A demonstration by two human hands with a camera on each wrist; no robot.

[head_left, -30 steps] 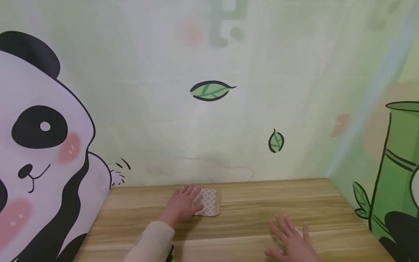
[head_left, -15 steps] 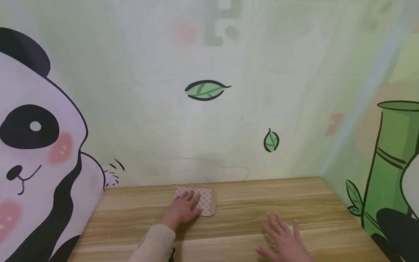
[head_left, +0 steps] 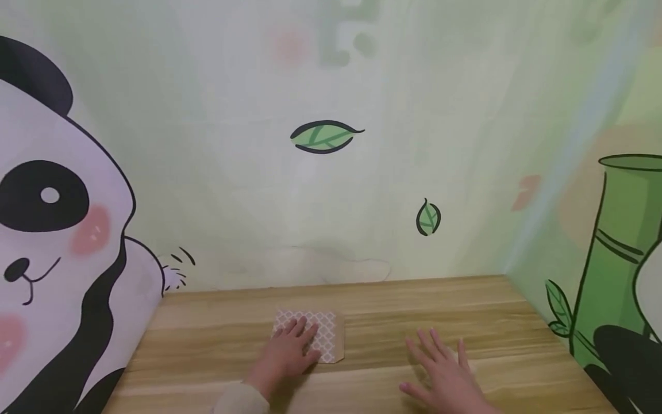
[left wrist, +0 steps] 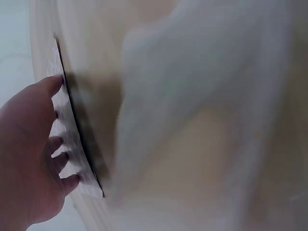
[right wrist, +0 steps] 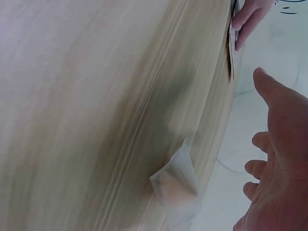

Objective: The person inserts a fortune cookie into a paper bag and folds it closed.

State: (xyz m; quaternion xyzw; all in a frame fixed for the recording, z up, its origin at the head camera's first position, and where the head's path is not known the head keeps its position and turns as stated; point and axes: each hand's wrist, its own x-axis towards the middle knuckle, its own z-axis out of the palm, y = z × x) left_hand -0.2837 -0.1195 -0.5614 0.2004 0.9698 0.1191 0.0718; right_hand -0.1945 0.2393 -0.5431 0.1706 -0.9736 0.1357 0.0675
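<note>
A flat piece with a pale lattice pattern and a brown, corner-cut edge point(head_left: 326, 329) lies on the wood-grain table point(head_left: 388, 322). On top of it, fingers stretched out, rests my left hand point(head_left: 289, 348); the left wrist view shows the left fingertips point(left wrist: 56, 143) along its patterned face. My right hand point(head_left: 447, 374) hovers over the table to the right, fingers spread and holding nothing. Below it in the right wrist view is a small translucent packet point(right wrist: 178, 190) with something orange-tan inside, mostly hidden by the hand in the head view.
A wall cloth point(head_left: 233, 172) printed with a panda, leaves and bamboo rises behind the table and at both sides. A blurred pale shape point(left wrist: 183, 72) covers much of the left wrist view.
The lattice-patterned piece has slid from the table's back edge toward me under my left hand. My right hand stays spread in about the same place. The head view has shifted slightly.
</note>
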